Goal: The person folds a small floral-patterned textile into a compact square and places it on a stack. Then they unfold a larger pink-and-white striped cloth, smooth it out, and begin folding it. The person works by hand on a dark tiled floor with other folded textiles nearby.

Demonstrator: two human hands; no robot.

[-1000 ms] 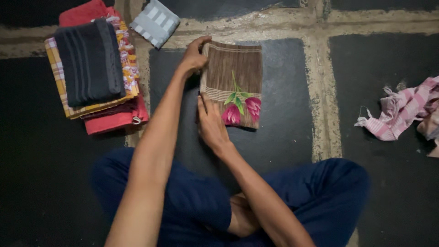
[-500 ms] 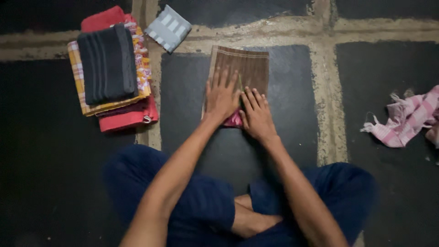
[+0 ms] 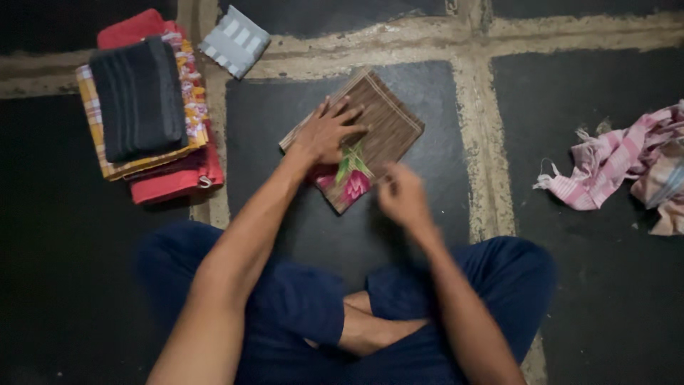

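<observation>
Your left hand lies flat, fingers spread and gripping nothing, on the folded brown towel, a ribbed rectangle with a pink flower print that sits turned at an angle on the dark floor tile in front of your crossed legs. Your right hand is blurred just beside the towel's lower edge; whether it grips anything cannot be determined. To the left is a stack of folded cloths topped by a dark ribbed towel, and a crumpled pink striped cloth lies well apart at right.

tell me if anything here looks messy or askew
The folded brown towel under the left hand lies turned at an angle to the floor joints. At the right edge, a pink striped cloth lies crumpled and unfolded, unlike the neat stack of folded cloths at the left.
</observation>
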